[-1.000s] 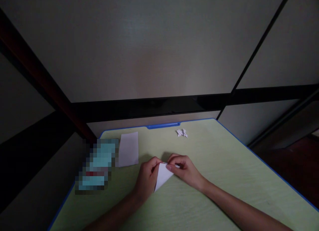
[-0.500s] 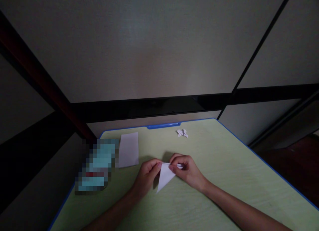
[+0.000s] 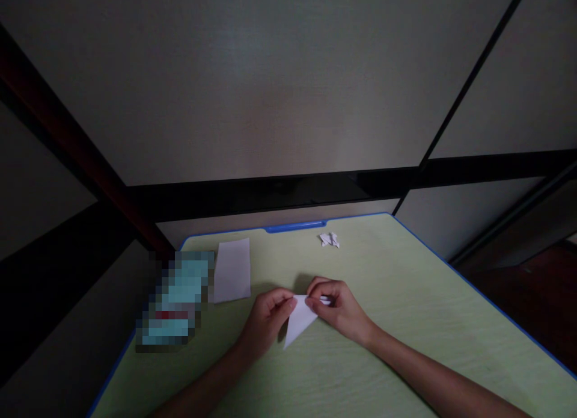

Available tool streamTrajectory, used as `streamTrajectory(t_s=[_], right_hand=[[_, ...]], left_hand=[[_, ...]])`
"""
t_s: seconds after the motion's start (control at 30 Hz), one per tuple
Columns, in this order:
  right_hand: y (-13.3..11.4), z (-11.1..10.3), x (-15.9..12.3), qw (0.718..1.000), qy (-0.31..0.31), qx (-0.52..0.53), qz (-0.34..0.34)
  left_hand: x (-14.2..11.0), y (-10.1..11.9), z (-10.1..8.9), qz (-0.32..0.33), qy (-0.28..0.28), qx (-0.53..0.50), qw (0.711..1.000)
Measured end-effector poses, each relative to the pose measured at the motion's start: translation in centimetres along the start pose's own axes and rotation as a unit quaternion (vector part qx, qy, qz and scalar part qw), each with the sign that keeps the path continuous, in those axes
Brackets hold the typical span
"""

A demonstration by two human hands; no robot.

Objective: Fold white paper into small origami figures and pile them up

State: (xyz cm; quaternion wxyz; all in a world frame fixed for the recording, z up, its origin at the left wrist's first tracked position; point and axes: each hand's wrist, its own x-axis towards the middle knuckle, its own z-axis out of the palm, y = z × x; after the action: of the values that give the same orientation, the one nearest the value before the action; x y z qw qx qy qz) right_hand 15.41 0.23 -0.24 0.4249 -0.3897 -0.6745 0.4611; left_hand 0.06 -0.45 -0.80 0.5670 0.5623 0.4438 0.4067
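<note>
A white folded paper point(image 3: 297, 323), triangular with one point toward me, is held just over the table between my two hands. My left hand point(image 3: 268, 319) pinches its upper left corner between thumb and fingers. On the other side, my right hand point(image 3: 337, 308) grips the upper right part, thumb in front and fingers curled behind. A thin folded layer sticks out at the right, partly covered by my right fingers.
The pale green table point(image 3: 383, 358) has a blue rim and a blue handle piece point(image 3: 296, 227) at its far edge. A white paper sheet point(image 3: 232, 270) lies left, beside a pixelated turquoise object point(image 3: 180, 291). Small folded white paper point(image 3: 329, 240) rests farther back. Panelled wall point(image 3: 270, 93) stands behind.
My left thumb has shifted slightly right along the paper's top edge. The right hand has hardly moved.
</note>
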Motion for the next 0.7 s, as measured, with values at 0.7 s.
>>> streamTrajectory(t_s=[0.7], right_hand=[[0.31, 0.10, 0.54, 0.993, 0.016, 0.120, 0.001]], left_hand=[[-0.35, 0.36, -0.04, 0.034, 0.093, 0.067, 0.993]])
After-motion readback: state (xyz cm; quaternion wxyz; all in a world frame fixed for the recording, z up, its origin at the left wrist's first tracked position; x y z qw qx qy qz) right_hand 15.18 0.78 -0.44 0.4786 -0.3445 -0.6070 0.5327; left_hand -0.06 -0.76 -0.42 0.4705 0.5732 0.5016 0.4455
